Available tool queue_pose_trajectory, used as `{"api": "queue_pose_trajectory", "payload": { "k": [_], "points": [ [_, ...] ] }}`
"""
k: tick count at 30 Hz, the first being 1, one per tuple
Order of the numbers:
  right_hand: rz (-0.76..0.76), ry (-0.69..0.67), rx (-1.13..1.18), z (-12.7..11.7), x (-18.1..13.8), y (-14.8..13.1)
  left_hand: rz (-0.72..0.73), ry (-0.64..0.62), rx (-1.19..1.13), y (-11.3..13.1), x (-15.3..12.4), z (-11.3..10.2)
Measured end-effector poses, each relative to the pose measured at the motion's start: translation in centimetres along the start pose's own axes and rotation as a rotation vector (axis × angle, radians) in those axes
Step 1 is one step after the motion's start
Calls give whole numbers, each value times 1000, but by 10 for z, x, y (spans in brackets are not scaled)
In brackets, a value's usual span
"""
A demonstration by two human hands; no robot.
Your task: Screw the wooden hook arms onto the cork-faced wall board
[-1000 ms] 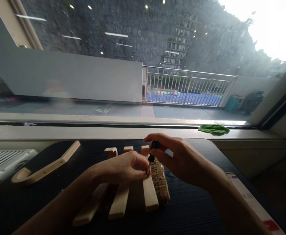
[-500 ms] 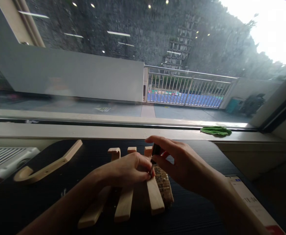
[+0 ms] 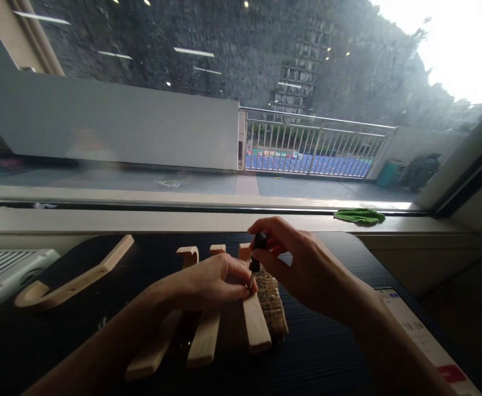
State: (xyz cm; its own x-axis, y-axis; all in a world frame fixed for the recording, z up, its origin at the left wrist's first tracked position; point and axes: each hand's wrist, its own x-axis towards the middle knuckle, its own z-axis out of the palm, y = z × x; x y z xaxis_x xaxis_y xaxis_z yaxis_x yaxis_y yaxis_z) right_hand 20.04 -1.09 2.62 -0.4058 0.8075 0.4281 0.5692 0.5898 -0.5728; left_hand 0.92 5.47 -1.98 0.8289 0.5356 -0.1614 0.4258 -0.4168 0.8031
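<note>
My right hand (image 3: 306, 267) pinches the black handle of a small screwdriver (image 3: 260, 242), which stands nearly upright with its shaft pointing down. The tip meets the right one of three pale wooden hooks (image 3: 258, 330). Beside that tip, the fingers of my left hand (image 3: 203, 283) are pressed together; whatever they hold is hidden. Under my left hand run the middle hook (image 3: 203, 344) and the left hook (image 3: 154, 349). A rough brown, bark-like piece of wood (image 3: 276, 311) lies beneath the right hook. Another curved wooden hook (image 3: 76, 281) lies apart on the left.
A phone (image 3: 414, 335) lies by my right forearm on the black table (image 3: 319, 352). Small shiny bits (image 3: 103, 323) are near my left forearm. Behind the table, a green cloth (image 3: 360, 216) rests on the windowsill (image 3: 100, 221). A white radiator (image 3: 14, 264) stands at left.
The whole view has shifted slightly, so things sit a little further left and higher. My right fingers have changed their pose a little around the screwdriver handle. Both hands stay at the right hook.
</note>
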Motion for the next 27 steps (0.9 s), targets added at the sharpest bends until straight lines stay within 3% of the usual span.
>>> {"api": "queue_pose_trajectory", "payload": {
  "k": [5, 12, 22, 27],
  "points": [
    [0, 90, -47, 4, 2, 4, -1, -7, -7, 1, 0, 0],
    [-147, 134, -58, 0, 2, 2, -10, 1, 37, 5, -3, -2],
    [-84, 260, -74, 4, 4, 7, -22, 2, 35, 6, -3, -2],
    [-108, 224, -50, 0, 2, 2, -11, -9, 48, 6, -3, -2]
  ]
}}
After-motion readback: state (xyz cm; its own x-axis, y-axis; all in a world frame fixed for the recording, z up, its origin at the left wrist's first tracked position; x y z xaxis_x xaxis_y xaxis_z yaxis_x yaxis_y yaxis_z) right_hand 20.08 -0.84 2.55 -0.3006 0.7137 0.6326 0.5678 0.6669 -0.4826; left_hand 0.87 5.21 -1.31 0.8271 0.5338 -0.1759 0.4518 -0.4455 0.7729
